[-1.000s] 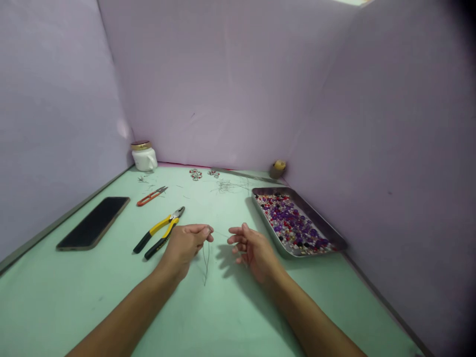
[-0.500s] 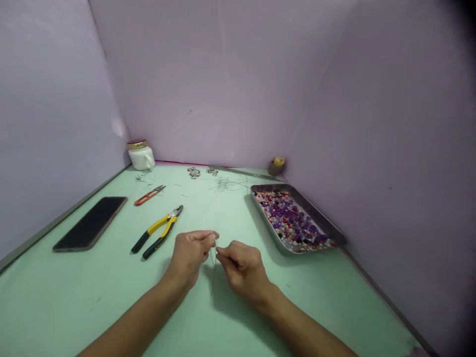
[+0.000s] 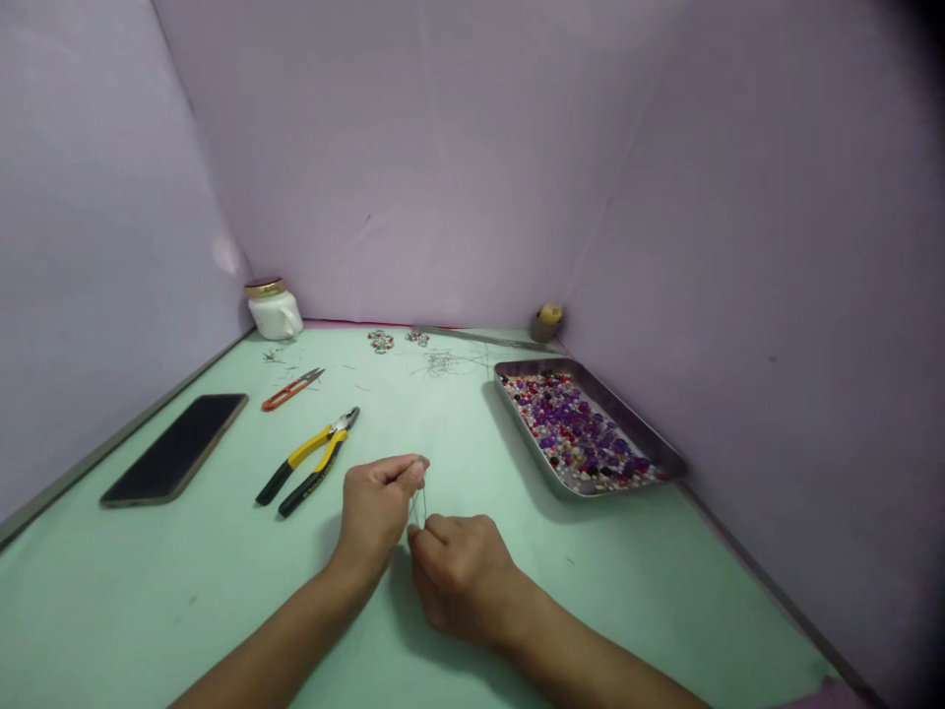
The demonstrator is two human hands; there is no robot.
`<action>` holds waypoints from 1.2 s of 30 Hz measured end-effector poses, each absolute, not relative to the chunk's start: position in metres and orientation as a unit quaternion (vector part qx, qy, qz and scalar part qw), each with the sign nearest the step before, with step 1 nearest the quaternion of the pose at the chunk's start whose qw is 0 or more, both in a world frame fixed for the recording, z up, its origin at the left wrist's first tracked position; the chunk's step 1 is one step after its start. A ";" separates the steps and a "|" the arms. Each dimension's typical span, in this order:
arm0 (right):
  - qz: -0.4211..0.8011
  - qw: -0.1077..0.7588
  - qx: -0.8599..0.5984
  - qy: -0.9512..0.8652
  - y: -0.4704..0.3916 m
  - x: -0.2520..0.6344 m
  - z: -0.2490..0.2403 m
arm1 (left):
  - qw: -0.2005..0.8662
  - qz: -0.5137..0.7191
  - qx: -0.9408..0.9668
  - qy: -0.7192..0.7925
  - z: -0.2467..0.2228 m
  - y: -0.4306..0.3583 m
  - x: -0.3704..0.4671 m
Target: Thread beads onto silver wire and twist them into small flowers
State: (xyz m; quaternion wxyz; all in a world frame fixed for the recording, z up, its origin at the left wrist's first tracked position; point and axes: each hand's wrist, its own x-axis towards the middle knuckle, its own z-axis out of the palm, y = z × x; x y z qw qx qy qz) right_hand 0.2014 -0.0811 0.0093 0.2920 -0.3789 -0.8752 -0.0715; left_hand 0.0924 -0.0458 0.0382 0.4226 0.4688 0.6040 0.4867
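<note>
Both hands are in close over the green table (image 3: 221,591), and the left hand (image 3: 376,507) has thumb and forefinger pinched tight on the top of a thin wire (image 3: 419,504), which drops short and nearly straight down from that pinch. Right below it, the right hand (image 3: 462,571) is curled into a loose fist, its thumb and forefinger closed on the lower run of the same wire, knuckles almost brushing the left hand. So the wire sits strung between the two pinches, just above the tabletop, too fine to read much more. Just left of the grip and a touch farther away lie the yellow-handled pliers (image 3: 308,461), jaws pointing away from the person. Beyond those, the small orange snips (image 3: 292,389), and well off to the left a dark phone (image 3: 175,463) lying flat. To the right of the grip, near but apart, a metal tray (image 3: 668,461) full of purple, red and white beads. Far back, a white jar (image 3: 274,310) with a gold lid.
</note>
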 end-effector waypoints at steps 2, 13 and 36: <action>-0.062 0.290 -0.368 -0.881 -0.082 0.201 0.011 | 0.412 0.481 0.478 0.609 0.037 -0.046 0.093; 0.481 0.491 -0.493 -0.533 -0.052 0.225 0.034 | 0.458 0.392 0.589 0.538 0.043 -0.040 0.083; 0.790 0.274 -0.328 -0.440 -0.050 0.226 0.014 | 0.582 0.127 0.674 0.438 0.061 -0.049 0.063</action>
